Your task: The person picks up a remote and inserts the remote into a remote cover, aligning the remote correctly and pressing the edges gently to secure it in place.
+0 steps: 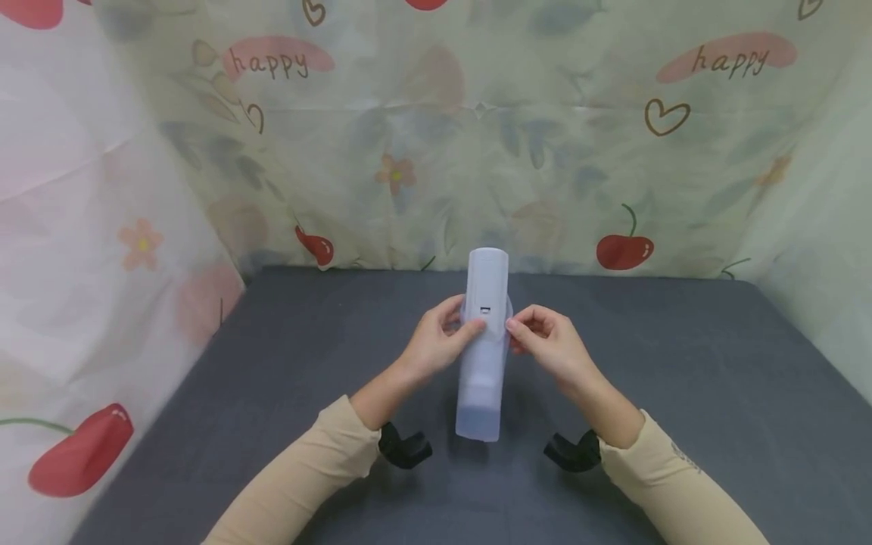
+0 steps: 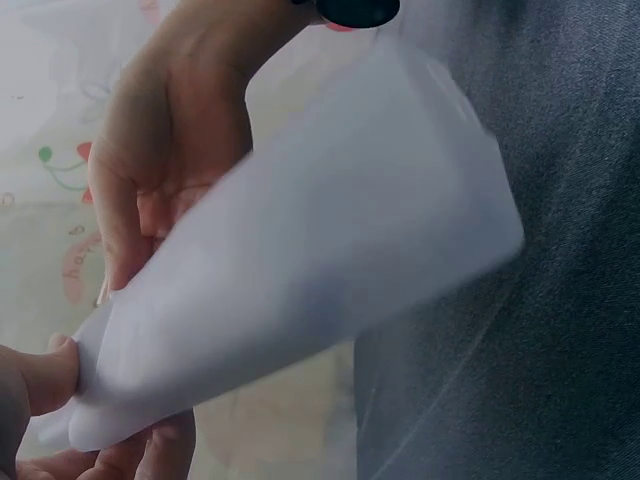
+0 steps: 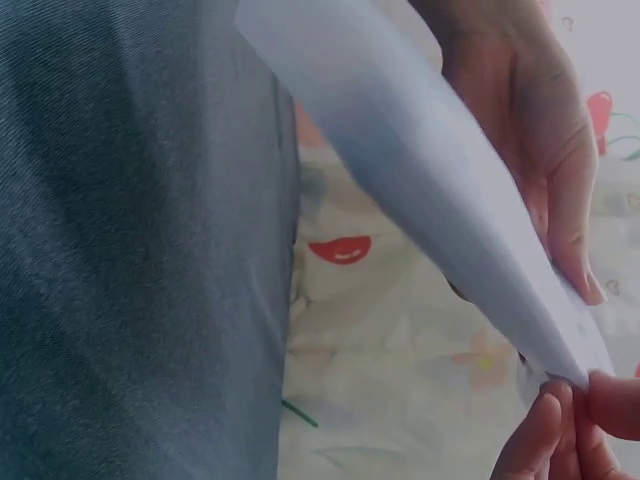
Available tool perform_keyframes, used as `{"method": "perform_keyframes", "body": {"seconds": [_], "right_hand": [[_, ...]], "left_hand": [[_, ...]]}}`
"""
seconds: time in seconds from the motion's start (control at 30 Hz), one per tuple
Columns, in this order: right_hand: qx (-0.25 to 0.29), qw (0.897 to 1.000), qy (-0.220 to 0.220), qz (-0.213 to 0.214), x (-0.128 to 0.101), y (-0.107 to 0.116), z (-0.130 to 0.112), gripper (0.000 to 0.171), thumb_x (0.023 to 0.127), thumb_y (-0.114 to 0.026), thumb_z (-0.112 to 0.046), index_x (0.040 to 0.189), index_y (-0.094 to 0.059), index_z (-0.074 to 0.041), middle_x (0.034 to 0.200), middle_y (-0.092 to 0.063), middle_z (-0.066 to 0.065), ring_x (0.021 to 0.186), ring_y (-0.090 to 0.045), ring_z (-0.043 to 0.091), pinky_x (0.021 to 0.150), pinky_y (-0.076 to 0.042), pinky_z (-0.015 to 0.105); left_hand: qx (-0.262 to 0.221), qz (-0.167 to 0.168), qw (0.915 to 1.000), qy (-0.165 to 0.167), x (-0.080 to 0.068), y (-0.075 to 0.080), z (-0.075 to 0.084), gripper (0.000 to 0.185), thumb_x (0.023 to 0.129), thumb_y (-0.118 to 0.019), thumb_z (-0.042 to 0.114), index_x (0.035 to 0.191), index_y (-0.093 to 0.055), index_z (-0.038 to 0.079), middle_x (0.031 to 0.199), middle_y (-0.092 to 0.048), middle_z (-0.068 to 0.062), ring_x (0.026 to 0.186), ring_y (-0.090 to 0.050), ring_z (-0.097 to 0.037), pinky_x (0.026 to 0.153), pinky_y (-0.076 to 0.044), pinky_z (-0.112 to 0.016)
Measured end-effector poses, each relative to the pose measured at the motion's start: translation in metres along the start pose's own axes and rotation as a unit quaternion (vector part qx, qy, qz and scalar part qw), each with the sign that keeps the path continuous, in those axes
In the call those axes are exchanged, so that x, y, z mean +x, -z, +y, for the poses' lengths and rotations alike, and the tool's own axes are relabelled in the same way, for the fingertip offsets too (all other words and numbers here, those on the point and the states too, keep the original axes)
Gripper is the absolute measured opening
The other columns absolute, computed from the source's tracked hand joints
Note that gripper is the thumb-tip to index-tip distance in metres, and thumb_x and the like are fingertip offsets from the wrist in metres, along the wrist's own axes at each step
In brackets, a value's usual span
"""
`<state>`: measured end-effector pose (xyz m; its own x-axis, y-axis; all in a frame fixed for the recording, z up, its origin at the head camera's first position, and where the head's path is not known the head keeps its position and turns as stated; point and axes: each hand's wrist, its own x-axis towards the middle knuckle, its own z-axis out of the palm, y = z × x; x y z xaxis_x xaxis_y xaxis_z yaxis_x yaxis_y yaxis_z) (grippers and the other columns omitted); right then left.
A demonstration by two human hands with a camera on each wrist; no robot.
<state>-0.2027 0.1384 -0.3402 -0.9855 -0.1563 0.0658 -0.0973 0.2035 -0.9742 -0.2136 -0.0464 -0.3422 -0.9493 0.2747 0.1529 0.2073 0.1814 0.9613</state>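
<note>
A long, smooth white device [image 1: 485, 363] with a small dark slot in its front stands at a slant between the hands. Its lower end looks bluish and wider in the wrist views. My left hand [image 1: 443, 333] grips its left side, thumb on the front just below the slot and fingers around behind. On the other side, my right hand [image 1: 545, 337] pinches the device's right edge between thumb and fingertips. A thin, rounded part sticks out on both sides of the device at finger height. In the right wrist view, the right fingertips [image 3: 555, 425] meet at the device's narrow end.
A dark grey table [image 1: 272, 363] lies below the hands. Black wrist mounts [image 1: 406, 446] hang under both forearms near the cuffs. A patterned curtain [image 1: 422, 136] with hearts and cherries closes off the back and sides.
</note>
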Motion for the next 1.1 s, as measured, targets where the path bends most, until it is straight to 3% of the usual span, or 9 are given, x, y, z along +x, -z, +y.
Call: {"method": "perform_keyframes", "body": {"seconds": [0.3,0.53,0.63,0.77,0.9,1.0,1.1], "right_hand": [[0.001,0.999,0.019,0.033,-0.0009,-0.0029,-0.0026,0.021,0.093,-0.057,-0.014,0.095,-0.054,0.006,0.075,-0.057,-0.009,0.070,-0.056,0.004,0.069,-0.051,0.018],[-0.008,0.999,0.014,0.049,0.0007,-0.0041,-0.0036,0.022,0.093,-0.056,-0.014,0.098,-0.053,0.007,0.077,-0.056,-0.007,0.070,-0.055,0.006,0.070,-0.051,0.018],[-0.010,0.999,0.019,0.030,0.0028,-0.0032,-0.0031,0.024,0.094,-0.056,-0.016,0.101,-0.052,0.006,0.083,-0.056,-0.004,0.074,-0.057,0.006,0.073,-0.054,0.021],[-0.018,0.999,0.021,-0.024,0.0053,-0.0020,-0.0017,0.027,0.094,-0.056,-0.019,0.107,-0.046,0.003,0.099,-0.056,0.008,0.085,-0.060,0.011,0.082,-0.056,0.033],[-0.036,0.997,0.013,-0.071,0.0042,-0.0024,-0.0014,0.040,0.091,-0.061,-0.019,0.115,-0.036,0.000,0.118,-0.059,0.022,0.102,-0.062,0.020,0.090,-0.051,0.040],[-0.051,0.996,0.015,-0.074,0.0037,-0.0027,-0.0007,0.051,0.087,-0.066,-0.019,0.124,-0.036,0.000,0.123,-0.059,0.023,0.105,-0.063,0.023,0.090,-0.050,0.038],[-0.069,0.995,0.040,-0.055,0.0038,-0.0019,0.0003,0.050,0.084,-0.070,-0.019,0.125,-0.045,-0.002,0.121,-0.062,0.020,0.099,-0.064,0.022,0.086,-0.052,0.035]], "left_hand": [[0.016,-0.040,0.9989,0.017,0.0004,0.0002,0.0008,0.049,0.094,-0.056,0.018,0.139,-0.041,0.006,0.122,-0.061,-0.022,0.100,-0.064,-0.031,0.079,-0.055,-0.038],[0.022,-0.039,0.9990,0.008,-0.0003,-0.0008,0.0013,0.048,0.093,-0.057,0.018,0.137,-0.042,0.006,0.120,-0.061,-0.022,0.100,-0.064,-0.031,0.079,-0.055,-0.037],[0.017,-0.017,0.9997,-0.005,-0.0003,-0.0001,0.0009,0.046,0.092,-0.060,0.016,0.133,-0.044,0.005,0.118,-0.063,-0.022,0.100,-0.064,-0.031,0.078,-0.055,-0.036],[0.003,0.022,0.9993,-0.030,-0.0013,0.0005,-0.0007,0.042,0.090,-0.062,0.014,0.126,-0.045,0.002,0.114,-0.063,-0.023,0.099,-0.065,-0.032,0.077,-0.054,-0.036],[0.002,0.032,0.9983,-0.048,-0.0024,0.0005,-0.0012,0.045,0.089,-0.064,0.014,0.127,-0.043,0.004,0.113,-0.062,-0.022,0.099,-0.064,-0.032,0.079,-0.054,-0.035],[-0.001,0.025,0.9985,-0.049,-0.0035,0.0012,0.0003,0.044,0.090,-0.062,0.015,0.129,-0.044,0.007,0.114,-0.061,-0.021,0.100,-0.064,-0.030,0.081,-0.054,-0.035],[-0.028,0.025,0.9985,-0.039,-0.0047,0.0034,0.0029,0.034,0.094,-0.055,0.018,0.126,-0.049,0.006,0.114,-0.061,-0.020,0.102,-0.063,-0.028,0.082,-0.054,-0.036]]}}
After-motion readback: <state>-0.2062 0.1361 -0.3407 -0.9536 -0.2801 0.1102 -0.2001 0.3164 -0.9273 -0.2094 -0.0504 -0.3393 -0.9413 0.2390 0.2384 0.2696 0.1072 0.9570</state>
